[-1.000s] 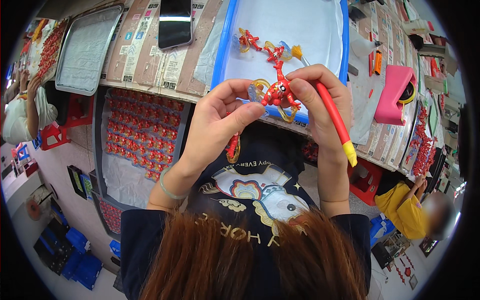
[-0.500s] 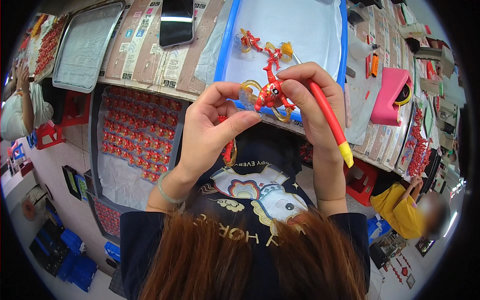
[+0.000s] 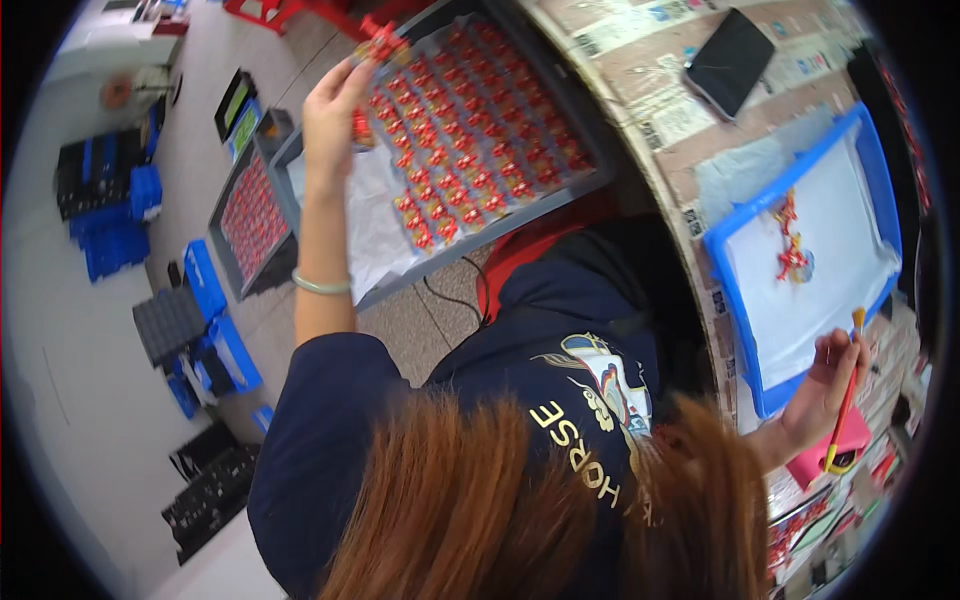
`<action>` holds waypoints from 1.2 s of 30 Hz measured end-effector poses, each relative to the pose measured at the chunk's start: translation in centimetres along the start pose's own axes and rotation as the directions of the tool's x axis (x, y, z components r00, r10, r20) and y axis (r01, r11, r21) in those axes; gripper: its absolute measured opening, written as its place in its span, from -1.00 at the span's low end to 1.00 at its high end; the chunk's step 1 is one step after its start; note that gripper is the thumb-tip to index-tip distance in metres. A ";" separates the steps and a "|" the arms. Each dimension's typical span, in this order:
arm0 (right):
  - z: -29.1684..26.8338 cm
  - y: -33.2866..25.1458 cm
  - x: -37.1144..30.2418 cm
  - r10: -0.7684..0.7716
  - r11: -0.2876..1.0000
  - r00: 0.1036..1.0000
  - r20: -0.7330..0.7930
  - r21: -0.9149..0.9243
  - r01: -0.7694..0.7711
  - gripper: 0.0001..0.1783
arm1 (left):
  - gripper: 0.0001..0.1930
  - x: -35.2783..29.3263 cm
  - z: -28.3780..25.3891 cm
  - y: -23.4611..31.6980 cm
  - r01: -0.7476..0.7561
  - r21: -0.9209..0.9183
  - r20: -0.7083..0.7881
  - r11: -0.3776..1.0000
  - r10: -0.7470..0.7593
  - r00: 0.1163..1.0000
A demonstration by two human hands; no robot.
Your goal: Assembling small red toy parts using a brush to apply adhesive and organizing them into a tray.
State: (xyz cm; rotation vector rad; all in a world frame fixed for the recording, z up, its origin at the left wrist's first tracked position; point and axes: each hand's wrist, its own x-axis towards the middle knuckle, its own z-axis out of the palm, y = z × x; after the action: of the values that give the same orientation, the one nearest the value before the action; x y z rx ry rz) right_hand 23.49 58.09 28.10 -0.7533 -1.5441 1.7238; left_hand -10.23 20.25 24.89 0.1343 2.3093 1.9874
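My left hand (image 3: 332, 115) reaches far left and pinches a small red and gold figurine (image 3: 383, 42) by its near side. It is over the edge of a grey crate (image 3: 500, 231), where rows of similar red figurines (image 3: 465, 150) lie on a pale liner. Part of another red piece (image 3: 362, 128) shows beside the wrist. At the right, my right hand (image 3: 825, 385) holds a brush (image 3: 845, 408) with a red handle, a yellow end and tan bristles pointing up. That hand is by the near corner of a blue tray (image 3: 736, 325), in which red figurines (image 3: 793, 262) lie on white paper.
A dark phone (image 3: 730, 62) lies on the paper-covered table. Beside my right wrist is a pink tape dispenser (image 3: 838, 445). On the floor at left stand a second grey crate (image 3: 288, 240) of red pieces and several blue bins (image 3: 232, 350). A red stool (image 3: 540, 235) is beneath the table.
The view has turned left. My left hand has carried a red figurine from beside the blue tray to the grey crate. My right hand has let go of its figurine and kept the brush.
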 end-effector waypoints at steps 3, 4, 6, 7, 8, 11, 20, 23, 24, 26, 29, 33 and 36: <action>0.0 0.0 0.4 0.050 0.999 0.998 0.023 -0.008 -0.050 -0.81 | -0.75 0.1 -12.0 -8.0 0.239 0.563 -0.013 0.791 -0.281 0.960; 0.0 0.5 0.5 0.059 0.998 0.998 0.025 -0.009 -0.059 -0.81 | -0.77 -1.3 -13.4 -9.6 0.391 0.616 -0.080 0.684 -0.440 0.895; 0.6 -0.5 0.5 0.066 0.997 0.997 0.030 -0.042 -0.064 -0.81 | -0.75 -2.3 -17.0 -17.0 0.439 0.662 -0.063 0.608 -0.538 0.840; 1.0 -0.7 0.3 0.071 0.996 0.997 0.028 -0.062 -0.069 -0.81 | -0.74 -2.9 -16.9 -18.8 0.521 0.636 -0.092 0.569 -0.614 0.784; 1.5 -0.6 0.5 0.076 0.995 0.996 0.035 -0.062 -0.074 -0.81 | -0.74 -3.7 -16.9 -19.8 0.543 0.629 -0.112 0.556 -0.626 0.771; 2.9 -1.0 0.3 0.069 0.993 0.996 0.064 -0.102 -0.062 -0.81 | -0.70 -4.4 -15.8 -22.4 0.599 0.601 -0.152 0.529 -0.660 0.736; 3.9 -1.2 -0.2 0.070 0.981 0.994 0.084 -0.187 -0.054 -0.82 | -0.72 -2.0 -16.6 -21.9 0.664 0.573 0.006 0.480 -0.813 0.582; 4.0 -1.1 0.0 0.093 0.980 0.991 0.094 -0.186 -0.074 -0.82 | -0.71 -2.2 -16.4 -22.0 0.674 0.569 0.048 0.471 -0.837 0.545; 4.0 -1.0 0.1 0.096 0.980 0.990 0.101 -0.183 -0.076 -0.82 | -0.71 -2.3 -16.2 -22.0 0.659 0.583 0.065 0.476 -0.836 0.546; 4.1 -1.0 0.0 0.098 0.981 0.990 0.104 -0.180 -0.078 -0.82 | -0.70 -2.1 -16.2 -22.3 0.662 0.584 0.065 0.470 -0.840 0.539; 4.3 -0.8 0.0 0.110 0.977 0.990 0.091 -0.195 -0.091 -0.81 | -0.70 -1.7 -16.3 -22.5 0.676 0.586 0.051 0.447 -0.853 0.520; 4.3 -0.8 -0.2 0.119 0.977 0.985 0.126 -0.189 -0.094 -0.80 | -0.71 -1.5 -16.7 -22.5 0.617 0.672 0.038 0.410 -0.851 0.524; 4.0 -0.7 -0.5 0.122 0.977 0.987 0.106 -0.188 -0.100 -0.80 | -0.73 0.0 -16.7 -20.8 0.789 0.287 0.015 0.543 -0.826 0.563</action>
State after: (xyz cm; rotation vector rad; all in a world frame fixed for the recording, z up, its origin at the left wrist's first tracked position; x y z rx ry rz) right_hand 20.68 55.40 29.26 -0.8575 -1.7894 1.7503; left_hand -12.51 0.79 6.84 -0.6510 1.9302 1.1453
